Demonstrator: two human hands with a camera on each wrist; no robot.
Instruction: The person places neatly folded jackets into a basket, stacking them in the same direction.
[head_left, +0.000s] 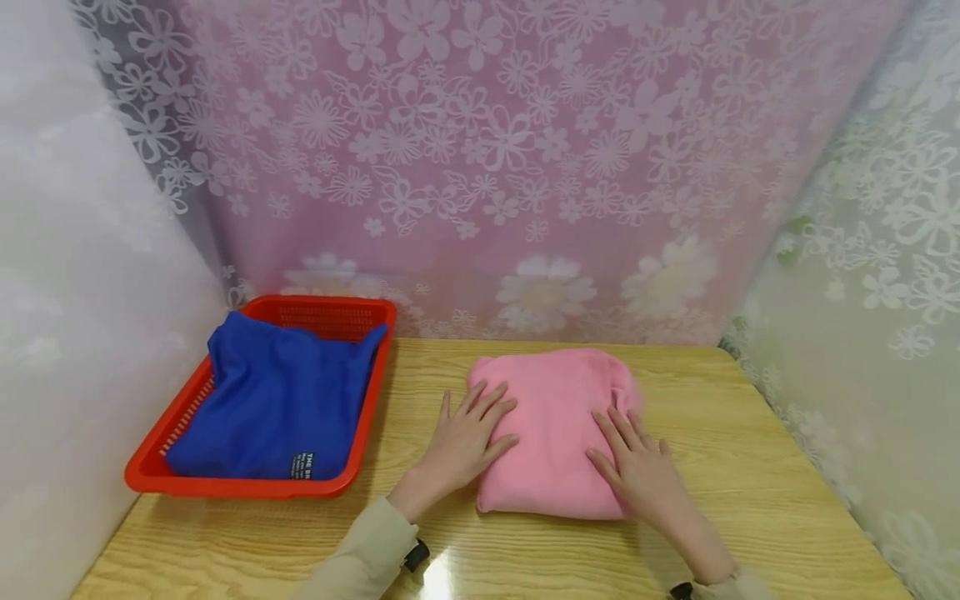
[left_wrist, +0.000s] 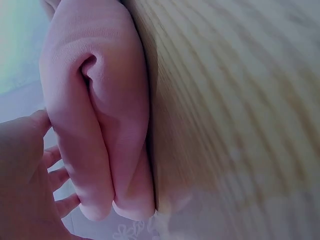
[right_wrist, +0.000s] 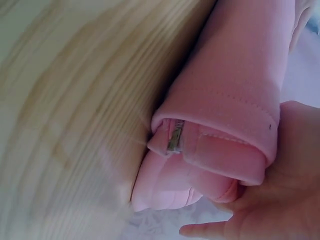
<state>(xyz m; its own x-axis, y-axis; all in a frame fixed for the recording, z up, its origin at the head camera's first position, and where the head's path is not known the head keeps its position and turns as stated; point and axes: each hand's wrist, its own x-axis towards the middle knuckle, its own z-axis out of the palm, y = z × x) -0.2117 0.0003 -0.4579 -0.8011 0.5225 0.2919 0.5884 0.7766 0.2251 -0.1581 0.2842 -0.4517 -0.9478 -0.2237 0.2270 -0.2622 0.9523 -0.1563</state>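
A folded pink garment [head_left: 551, 433] lies as a thick square bundle on the wooden table. My left hand [head_left: 465, 433] rests on its left side with the fingers spread and straight. On the right side lies my right hand [head_left: 641, 471], its fingers extended over the edge of the bundle. The left wrist view shows the rolled folds of the pink garment [left_wrist: 85, 115] beside the left hand [left_wrist: 30, 170]. In the right wrist view, layered edges and a metal zipper end [right_wrist: 176, 136] show in the fold, next to the right hand [right_wrist: 280, 190].
A red plastic basket [head_left: 360, 433] stands on the left of the table, with a folded blue garment [head_left: 277, 400] in it that bears a dark label [head_left: 303, 466]. Flowered curtains [head_left: 487, 167] hang behind and on both sides of the wooden table [head_left: 750, 467].
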